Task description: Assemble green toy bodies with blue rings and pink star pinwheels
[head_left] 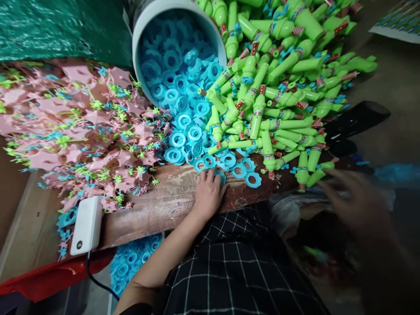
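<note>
My left hand [209,191] rests at the table's front edge, its fingertips on the nearest blue rings [252,179]; whether it grips one is hidden. At the right, blurred and dim, my right hand [352,197] is beside the green plastic pieces [315,176] at the table edge, fingers reaching left. It is too smeared to tell if it holds anything. Blue scalloped rings spill from a tipped white bucket [136,57] towards my left hand. Behind and right of them is a large heap of green tube-shaped pieces [259,111] with red and blue parts.
Pink star-like pieces [121,157] with green and blue bits are heaped at the left under green plastic sheeting [62,30]. A white power bank [87,225] with a cable lies on the wooden table [141,221]. More blue rings [131,260] are below the edge. A black object [359,119] is at right.
</note>
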`<control>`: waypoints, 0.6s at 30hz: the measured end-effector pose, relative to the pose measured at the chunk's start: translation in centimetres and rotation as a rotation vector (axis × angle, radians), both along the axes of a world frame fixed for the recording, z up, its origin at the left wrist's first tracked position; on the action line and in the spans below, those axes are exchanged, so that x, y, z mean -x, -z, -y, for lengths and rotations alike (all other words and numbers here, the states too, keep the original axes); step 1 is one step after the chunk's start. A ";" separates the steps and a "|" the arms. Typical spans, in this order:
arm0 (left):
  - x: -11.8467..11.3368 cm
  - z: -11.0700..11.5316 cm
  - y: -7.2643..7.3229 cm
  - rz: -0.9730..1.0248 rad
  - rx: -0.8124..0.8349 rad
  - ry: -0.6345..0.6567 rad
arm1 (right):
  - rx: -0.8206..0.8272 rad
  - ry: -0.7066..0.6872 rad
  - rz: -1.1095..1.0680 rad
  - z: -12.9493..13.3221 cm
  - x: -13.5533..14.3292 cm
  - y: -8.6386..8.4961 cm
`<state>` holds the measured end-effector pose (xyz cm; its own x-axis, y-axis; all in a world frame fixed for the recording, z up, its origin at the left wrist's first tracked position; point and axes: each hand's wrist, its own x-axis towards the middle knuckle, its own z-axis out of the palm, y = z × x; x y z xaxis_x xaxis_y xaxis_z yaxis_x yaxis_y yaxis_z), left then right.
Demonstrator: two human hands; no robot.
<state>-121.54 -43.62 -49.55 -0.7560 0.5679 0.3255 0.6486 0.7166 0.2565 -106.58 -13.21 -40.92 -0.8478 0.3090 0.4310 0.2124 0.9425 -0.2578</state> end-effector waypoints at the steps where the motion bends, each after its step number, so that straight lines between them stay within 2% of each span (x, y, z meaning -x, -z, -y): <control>1: -0.1 0.0 0.1 -0.008 0.010 -0.010 | -0.056 -0.055 -0.014 0.7 2.2 0.7; 3: -0.3 0.5 0.2 -0.005 0.007 -0.016 | -0.174 -0.187 0.084 2.0 6.5 2.0; 5: -0.5 1.4 0.2 0.049 -0.066 -0.025 | -0.330 -0.319 0.178 2.3 10.1 3.2; 7: -0.7 2.3 0.0 0.180 -0.256 -0.055 | -0.440 -0.405 0.178 1.6 12.5 3.8; 9: -0.8 2.9 -0.2 0.396 -0.557 -0.120 | -0.476 -0.420 0.095 0.8 13.8 3.8; 11: -0.7 2.9 -0.6 0.702 -0.952 -0.206 | -0.479 -0.372 -0.035 0.9 14.2 3.0; 14: -0.1 2.1 -1.4 1.190 -1.559 -0.302 | -0.398 -0.359 -0.164 3.9 13.3 1.3; 16: 0.3 1.5 -2.0 1.345 -1.824 -0.311 | -0.299 -0.489 -0.107 7.2 12.0 0.7; 18: 0.5 1.0 -2.8 1.359 -1.955 -0.276 | -0.227 -0.614 0.006 10.5 10.6 1.1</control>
